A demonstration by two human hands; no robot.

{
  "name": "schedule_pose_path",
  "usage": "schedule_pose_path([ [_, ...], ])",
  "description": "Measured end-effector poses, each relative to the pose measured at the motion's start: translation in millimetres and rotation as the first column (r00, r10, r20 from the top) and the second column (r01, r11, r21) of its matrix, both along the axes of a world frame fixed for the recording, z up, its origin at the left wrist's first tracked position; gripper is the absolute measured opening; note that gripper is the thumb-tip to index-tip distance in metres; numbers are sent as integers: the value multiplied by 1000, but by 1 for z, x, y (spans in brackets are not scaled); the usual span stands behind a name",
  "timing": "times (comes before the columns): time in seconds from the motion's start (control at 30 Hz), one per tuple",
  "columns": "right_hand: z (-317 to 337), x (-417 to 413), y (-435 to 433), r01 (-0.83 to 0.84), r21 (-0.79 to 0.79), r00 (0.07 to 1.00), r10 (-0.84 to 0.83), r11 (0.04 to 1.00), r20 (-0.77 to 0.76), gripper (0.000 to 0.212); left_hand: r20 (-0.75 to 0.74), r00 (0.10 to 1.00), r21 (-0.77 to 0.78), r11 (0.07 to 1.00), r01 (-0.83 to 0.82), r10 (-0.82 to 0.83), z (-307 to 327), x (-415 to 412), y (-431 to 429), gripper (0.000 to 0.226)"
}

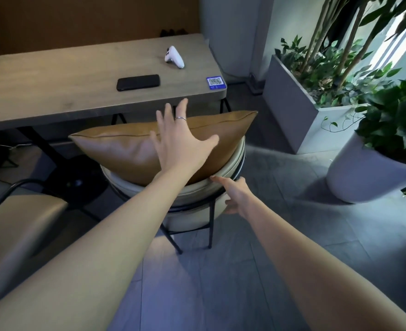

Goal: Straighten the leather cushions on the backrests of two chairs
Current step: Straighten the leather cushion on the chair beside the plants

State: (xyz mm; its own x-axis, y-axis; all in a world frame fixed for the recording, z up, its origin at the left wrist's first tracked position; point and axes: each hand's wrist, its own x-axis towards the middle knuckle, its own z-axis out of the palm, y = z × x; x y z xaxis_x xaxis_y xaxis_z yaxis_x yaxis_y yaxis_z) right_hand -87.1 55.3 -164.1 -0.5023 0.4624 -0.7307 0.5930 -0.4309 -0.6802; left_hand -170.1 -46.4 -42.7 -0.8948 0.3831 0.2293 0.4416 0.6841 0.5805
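Over the tan cushion [125,149], left hand [183,142] splayed flat; right hand [235,194] loose-fingered against chair backrest [197,189]

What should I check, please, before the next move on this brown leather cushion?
1. Left hand on the cushion: ok, spread flat against its face, fingers open.
2. Right hand steadying the chair backrest: ok, it rests at the rim.
3. Cushion level: not ok, its top seam rises toward the right corner.
4. Cushion seated inside the backrest: cannot tell, the lower edge is hidden.
5. Table items clear of the cushion: ok, phone and white controller lie further back.
6. Second chair cushion: cannot tell, barely in view.
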Motion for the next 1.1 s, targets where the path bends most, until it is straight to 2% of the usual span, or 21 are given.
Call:
schedule_pose_path([
  [0.1,3,-4,28,1,-22,1000,-2,1000,-17,119,24,995,-219,970,104,-101,1,-8,28,111],
  [0.2,3,-11,48,-21,-42,1000,20,999,-9,120,62,985,-400,900,175,-164,-8,-20,47,120],
  [0.27,1,-16,55,-53,-77,999,52,996,-5,118,45,984,-523,835,170,-172,-13,-23,54,122],
  [0.37,2,-25,57,-64,-119,998,65,991,1,114,-56,982,-662,743,98,-180,-13,-28,62,114],
  [0.57,-1,-39,50,-47,-21,998,47,999,30,118,77,987,-639,753,158,-141,-19,-32,71,107],
  [0.7,-5,-42,47,-55,29,998,55,998,21,109,55,989,-633,761,140,-136,-18,-29,65,96],
  [0.87,-4,-33,38,-48,97,998,44,994,42,116,60,989,-611,778,143,-134,-14,-17,54,91],
  [1.1,-7,-8,25,-48,50,998,46,998,34,119,57,985,-626,763,161,-161,-12,4,40,90],
])
